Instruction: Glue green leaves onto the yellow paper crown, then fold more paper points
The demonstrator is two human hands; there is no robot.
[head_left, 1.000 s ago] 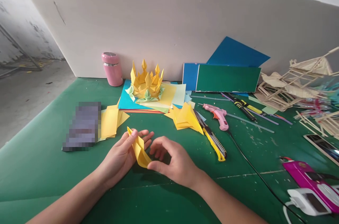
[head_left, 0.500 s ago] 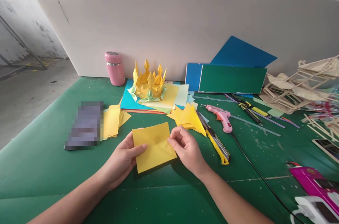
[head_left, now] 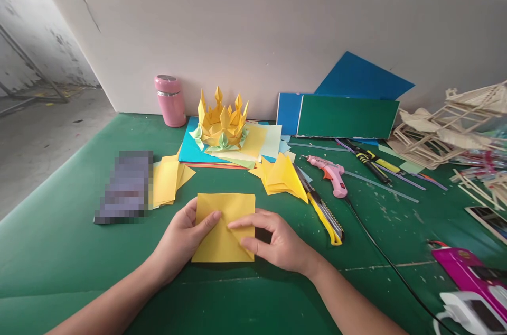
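Observation:
A square sheet of yellow paper [head_left: 222,208] lies flat on the green table cover [head_left: 59,250] in front of me. My left hand [head_left: 184,237] holds the sheet's left edge, thumb on top and fingers underneath. On the right side, my right hand [head_left: 273,240] presses its forefinger and thumb down on the paper near the middle. A faint diagonal crease shows in the sheet.
Folded yellow papers [head_left: 168,179] lie to the left, more yellow folds [head_left: 283,176] to the right. Behind stand a yellow paper crown [head_left: 222,118] on coloured sheets, a pink flask [head_left: 170,100], a yellow utility knife [head_left: 322,213], a pink glue gun [head_left: 330,174] and wooden stick frames [head_left: 443,129].
The narrow folded yellow piece was opened into a square sheet, then laid flat on the table. Both hands now press it down where they first held it up.

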